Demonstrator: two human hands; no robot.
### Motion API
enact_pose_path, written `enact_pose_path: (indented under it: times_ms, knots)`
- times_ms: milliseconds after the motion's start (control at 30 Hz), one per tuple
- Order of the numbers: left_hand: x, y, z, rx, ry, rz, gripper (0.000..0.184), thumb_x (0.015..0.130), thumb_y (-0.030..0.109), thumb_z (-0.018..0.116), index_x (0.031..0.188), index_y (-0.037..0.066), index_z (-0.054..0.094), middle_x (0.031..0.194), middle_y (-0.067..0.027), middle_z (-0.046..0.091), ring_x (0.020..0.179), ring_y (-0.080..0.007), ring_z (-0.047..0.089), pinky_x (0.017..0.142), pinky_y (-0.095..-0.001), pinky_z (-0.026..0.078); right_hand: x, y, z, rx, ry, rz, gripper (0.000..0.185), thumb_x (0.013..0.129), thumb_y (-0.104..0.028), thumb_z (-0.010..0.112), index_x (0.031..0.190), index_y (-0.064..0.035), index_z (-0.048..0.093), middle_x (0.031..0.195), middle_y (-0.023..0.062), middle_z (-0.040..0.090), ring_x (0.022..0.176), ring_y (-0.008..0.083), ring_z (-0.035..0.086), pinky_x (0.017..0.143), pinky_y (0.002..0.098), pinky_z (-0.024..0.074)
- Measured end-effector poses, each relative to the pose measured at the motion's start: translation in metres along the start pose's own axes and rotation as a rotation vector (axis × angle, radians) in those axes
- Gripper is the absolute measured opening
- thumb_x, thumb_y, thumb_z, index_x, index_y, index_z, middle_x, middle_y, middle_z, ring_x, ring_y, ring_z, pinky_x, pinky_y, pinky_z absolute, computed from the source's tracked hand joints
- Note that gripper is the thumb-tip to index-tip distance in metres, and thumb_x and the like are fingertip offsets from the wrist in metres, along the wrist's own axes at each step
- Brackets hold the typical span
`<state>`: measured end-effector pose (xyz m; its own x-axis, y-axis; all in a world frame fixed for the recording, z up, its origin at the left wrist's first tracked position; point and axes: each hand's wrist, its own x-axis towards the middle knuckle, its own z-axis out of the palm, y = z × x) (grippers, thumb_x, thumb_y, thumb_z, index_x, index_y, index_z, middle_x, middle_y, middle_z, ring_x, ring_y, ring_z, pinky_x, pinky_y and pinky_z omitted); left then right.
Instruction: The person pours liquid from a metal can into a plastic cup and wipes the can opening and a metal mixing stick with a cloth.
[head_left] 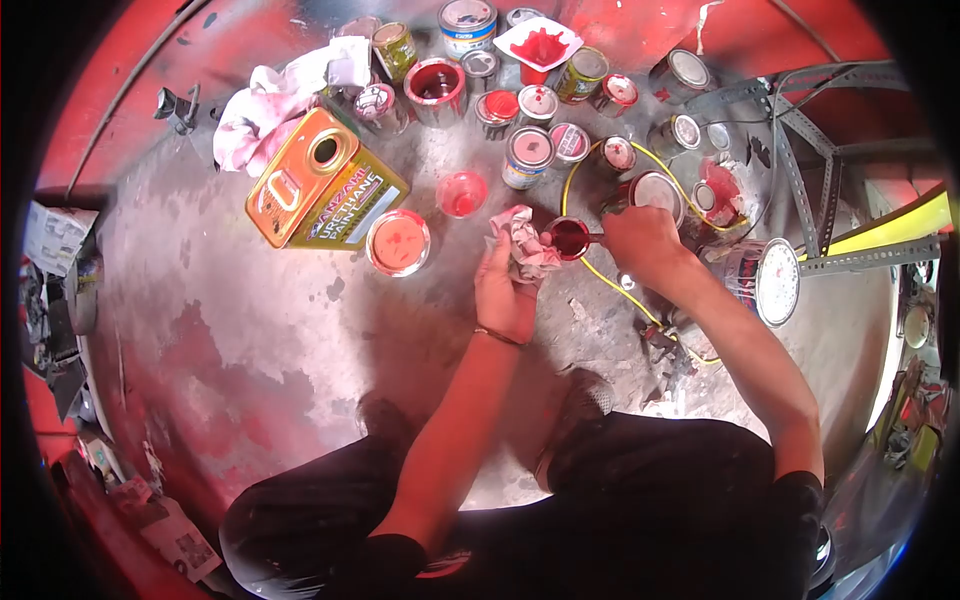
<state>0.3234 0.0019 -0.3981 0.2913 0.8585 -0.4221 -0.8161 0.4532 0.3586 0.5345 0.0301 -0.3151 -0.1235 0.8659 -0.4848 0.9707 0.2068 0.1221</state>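
Note:
My left hand (507, 305) is closed on a crumpled, red-stained rag (528, 245), cloth or paper, I cannot tell which. Just right of it is a small round cup (570, 239) with dark red paint inside. Closed in a fist, my right hand (645, 245) grips a thin dark stick (597, 239) that reaches the cup's right edge. Whether the stick is the cup's own handle or a separate tool, I cannot tell. The rag meets or overlaps the cup's left side in this view. Left of the rag are a clear cup (462, 194) with red residue and an open can (398, 243) of orange-red paint.
A rectangular urethane paint tin (325, 180) stands at left, with stained cloth (265, 115) behind it. Several paint cans (528, 157) crowd the back. A yellow hose (610, 285) curves around the right hand's area. At right are a large can (775, 283) and a metal frame (805, 130).

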Motion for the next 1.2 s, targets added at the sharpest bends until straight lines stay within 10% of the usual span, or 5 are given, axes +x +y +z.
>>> enact_pose_path:
  times_ms: [167, 500, 833, 1067, 1200]
  knots:
    - [0.01, 0.0, 0.003, -0.142, -0.182, -0.09, 0.041, 0.112, 0.032, 0.049, 0.146, 0.009, 0.055, 0.128, -0.0063, 0.066, 0.124, -0.0263, 0.064, 0.112, -0.051, 0.05, -0.05, 0.02, -0.027, 0.267, 0.066, 0.109, 0.02, 0.095, -0.021, 0.07, 0.103, -0.004, 0.077, 0.095, 0.0183, 0.077, 0.089, 0.0355, 0.076, 0.083, 0.0481, 0.058]
    - [0.022, -0.009, 0.055, -0.229, -0.475, -0.156, 0.059, 0.113, 0.048, 0.033, 0.146, 0.003, 0.053, 0.142, -0.0127, 0.063, 0.127, -0.0318, 0.062, 0.112, -0.0515, 0.045, -0.096, 0.008, -0.036, 1.721, 0.105, 0.259, 0.028, 0.11, -0.026, 0.059, 0.113, -0.0023, 0.072, 0.089, 0.0019, 0.072, 0.064, 0.0064, 0.058, 0.059, 0.0249, 0.049]
    - [0.01, 0.009, 0.053, 0.018, -0.502, -0.003, 0.035, 0.107, 0.017, 0.058, 0.14, 0.005, 0.058, 0.136, -0.0104, 0.066, 0.125, -0.0227, 0.063, 0.104, -0.0408, 0.05, -0.072, -0.031, -0.02, 1.873, 0.287, 0.065, 0.032, 0.113, -0.034, 0.055, 0.106, -0.0041, 0.062, 0.086, 0.0051, 0.069, 0.063, 0.0096, 0.06, 0.057, 0.0265, 0.0483]
    - [0.013, 0.024, 0.079, 0.295, -0.412, -0.066, 0.026, 0.101, 0.011, 0.07, 0.126, 0.005, 0.067, 0.115, -0.0081, 0.076, 0.086, -0.0121, 0.07, 0.064, -0.0306, 0.056, -0.057, -0.037, -0.027, 1.614, 0.174, 0.038, 0.041, 0.112, -0.04, 0.054, 0.111, -0.0022, 0.068, 0.095, 0.0051, 0.076, 0.077, 0.011, 0.069, 0.066, 0.0268, 0.054]
    - [0.024, 0.028, 0.097, 0.34, -0.283, 0.164, 0.024, 0.105, 0.01, 0.065, 0.129, 0.004, 0.067, 0.119, -0.0102, 0.076, 0.097, -0.0169, 0.073, 0.081, -0.0318, 0.058, -0.054, -0.012, -0.026, 1.685, 0.061, 0.18, 0.058, 0.112, -0.05, 0.047, 0.137, -0.0011, 0.066, 0.12, 0.0117, 0.076, 0.1, 0.016, 0.073, 0.086, 0.0338, 0.0575]
